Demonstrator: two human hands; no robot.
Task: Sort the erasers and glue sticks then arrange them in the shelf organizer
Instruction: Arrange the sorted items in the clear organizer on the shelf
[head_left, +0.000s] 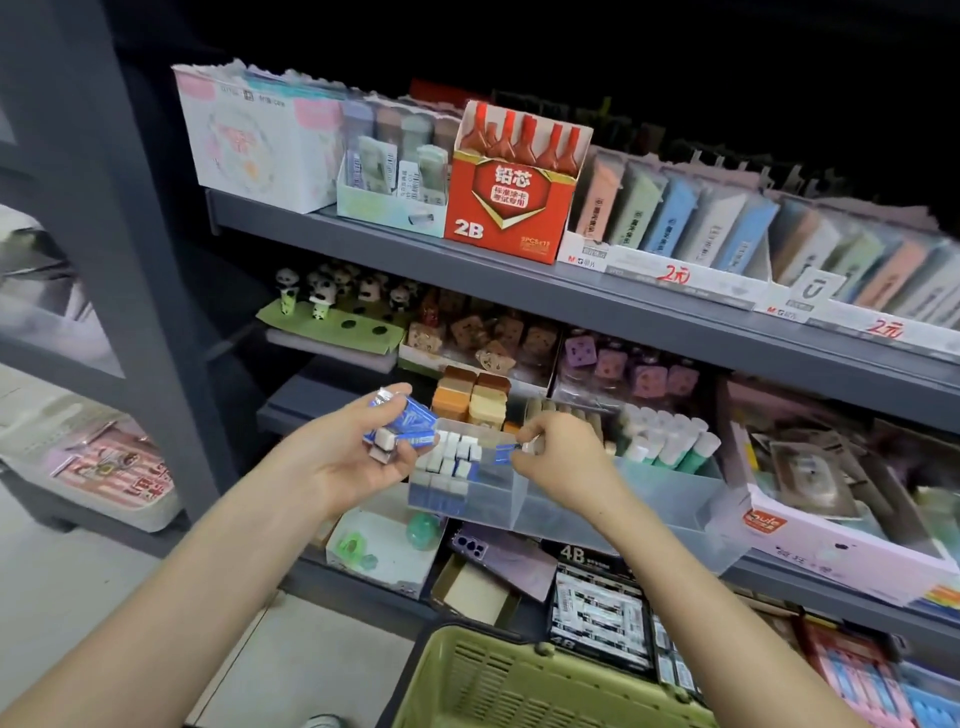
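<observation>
My left hand (363, 447) is cupped around several blue-and-white erasers (402, 423), held just left of a clear plastic shelf organizer (545, 512) on the middle shelf. My right hand (563, 452) pinches one blue-sleeved eraser (506, 451) over the organizer's left compartment, where several erasers (452, 470) stand in rows. White-capped glue sticks (670, 436) with green bodies stand upright in the organizer's right end, behind my right hand.
A green shopping basket (519, 680) sits below my arms. A red 2B lead box (511, 192) and pastel boxes fill the upper shelf. Brown block erasers (470, 397) and panda figures (322, 293) sit behind the organizer. A grey post (130, 260) stands left.
</observation>
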